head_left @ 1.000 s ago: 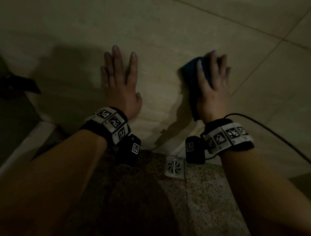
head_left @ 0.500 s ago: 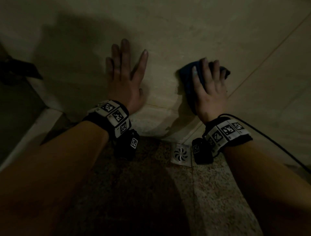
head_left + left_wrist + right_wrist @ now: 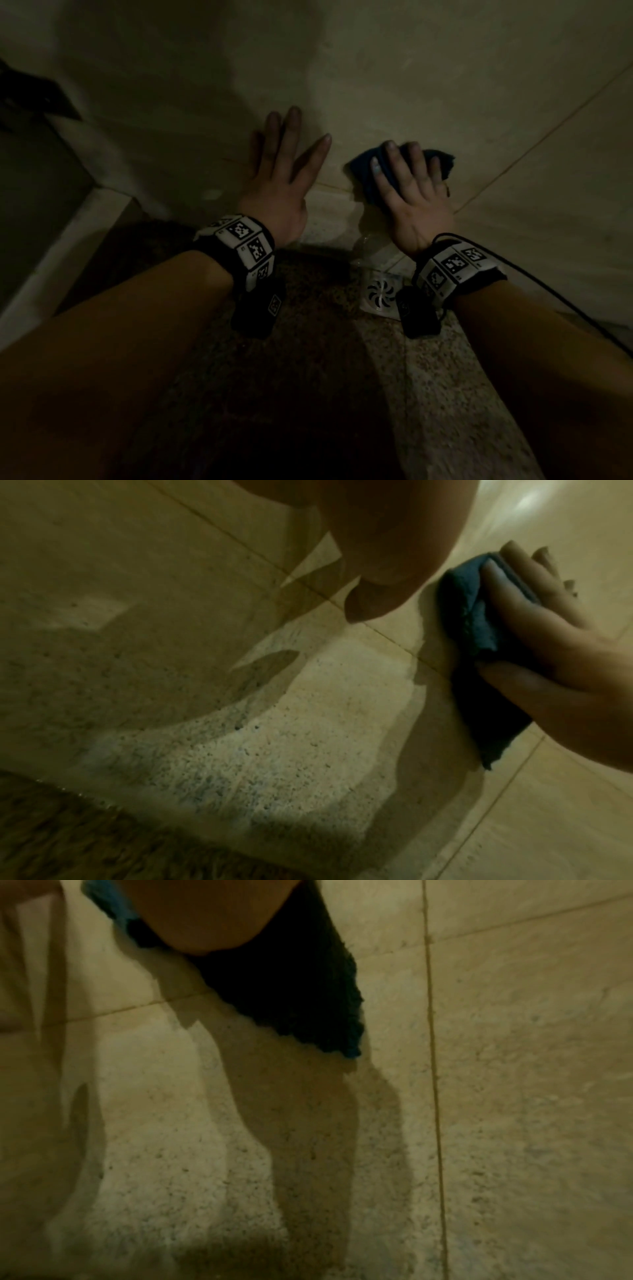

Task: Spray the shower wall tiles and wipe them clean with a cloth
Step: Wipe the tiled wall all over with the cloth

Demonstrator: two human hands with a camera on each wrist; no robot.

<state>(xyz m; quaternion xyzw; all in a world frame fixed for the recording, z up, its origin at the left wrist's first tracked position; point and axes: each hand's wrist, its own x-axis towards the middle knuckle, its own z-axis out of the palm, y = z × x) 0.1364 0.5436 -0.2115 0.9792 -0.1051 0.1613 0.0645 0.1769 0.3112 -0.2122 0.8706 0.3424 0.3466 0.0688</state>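
Note:
Low on the beige wall tiles [image 3: 445,68], my right hand [image 3: 407,181] presses a folded dark blue cloth [image 3: 363,168] flat, fingers laid nearly straight over it. The cloth sits just above the bottom grout line. In the left wrist view the cloth [image 3: 472,620] shows under the right hand [image 3: 548,642], thumb lying across it. The right wrist view shows the cloth's lower edge [image 3: 291,988] hanging below the palm. My left hand [image 3: 284,171] rests flat on the wall to the cloth's left, fingers spread, holding nothing. No spray bottle is in view.
A square metal floor drain [image 3: 380,294] sits in the speckled granite floor [image 3: 428,377] below my right wrist. A black cable [image 3: 548,294] trails from that wrist to the right. A white curb [image 3: 68,240] and a dark object [image 3: 30,99] are at the left.
Both hands have slid down the wall toward the floor, the right one carrying the cloth down to the bottom grout line. My left index finger has spread out.

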